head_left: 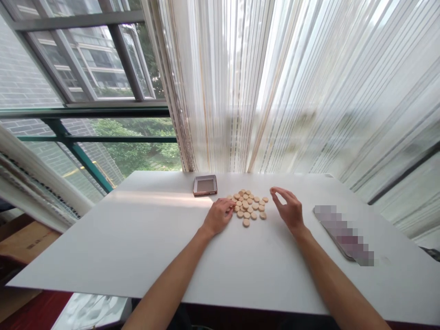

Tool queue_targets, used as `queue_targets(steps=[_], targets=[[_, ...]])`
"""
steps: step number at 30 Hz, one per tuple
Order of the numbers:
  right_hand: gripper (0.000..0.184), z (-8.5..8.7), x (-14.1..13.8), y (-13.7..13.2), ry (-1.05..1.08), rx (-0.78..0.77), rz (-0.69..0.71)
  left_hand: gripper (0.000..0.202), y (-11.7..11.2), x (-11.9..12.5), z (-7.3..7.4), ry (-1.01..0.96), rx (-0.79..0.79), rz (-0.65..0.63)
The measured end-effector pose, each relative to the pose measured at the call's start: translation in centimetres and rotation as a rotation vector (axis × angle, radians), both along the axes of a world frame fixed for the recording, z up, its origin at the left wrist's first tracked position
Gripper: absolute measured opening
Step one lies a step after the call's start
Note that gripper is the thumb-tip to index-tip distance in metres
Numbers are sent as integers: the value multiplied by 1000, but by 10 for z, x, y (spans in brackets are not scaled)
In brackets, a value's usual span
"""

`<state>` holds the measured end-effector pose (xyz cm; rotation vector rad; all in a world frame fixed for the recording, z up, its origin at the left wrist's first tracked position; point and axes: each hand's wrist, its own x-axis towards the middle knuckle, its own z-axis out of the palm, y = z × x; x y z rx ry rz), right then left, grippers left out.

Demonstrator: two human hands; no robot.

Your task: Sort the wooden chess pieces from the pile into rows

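Note:
A loose pile of round, pale wooden discs (pixel 246 223) lies on the white table, some of them stacked on others. My left hand (pixel 218 216) is at the pile's left edge, fingers curled together and touching the nearest discs. Whether one is between those fingertips is hidden. Just right of the pile, my right hand (pixel 289 208) is raised a little, thumb and forefinger pinched into a loop. Anything in that pinch is too small to make out. A shallow open box (pixel 205 193) with dark outer sides sits behind my left hand.
A flat, blurred-out object (pixel 338 245) like a phone lies on the white table (pixel 113 247) to the right of my right forearm. Striped sheer curtains (pixel 220 91) and a window rise behind the far edge. Cardboard boxes (pixel 27 243) stand below at left.

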<state>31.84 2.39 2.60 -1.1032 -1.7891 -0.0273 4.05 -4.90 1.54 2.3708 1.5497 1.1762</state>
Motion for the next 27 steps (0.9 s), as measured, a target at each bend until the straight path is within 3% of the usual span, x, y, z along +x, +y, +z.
queue_targets(steps=[2, 5, 9, 18, 22, 27], targets=[[33, -9, 16, 11, -61, -84, -112, 23, 0, 0, -1, -3, -2, 5], [34, -26, 23, 21, -302, -291, -160, 23, 0, 0, -1, -4, -3, 7], [45, -39, 17, 22, -468, -362, -191, 22, 0, -1, 1, -6, -2, 12], [47, -35, 16, 10, -543, -403, -80, 25, 4, -6, -4, -189, 14, 101], [47, -32, 15, 9, -549, -421, -68, 25, 5, -24, -4, -282, 111, 265], [49, -27, 13, 6, -572, -476, -88, 19, 4, -50, 0, -275, 268, 345]])
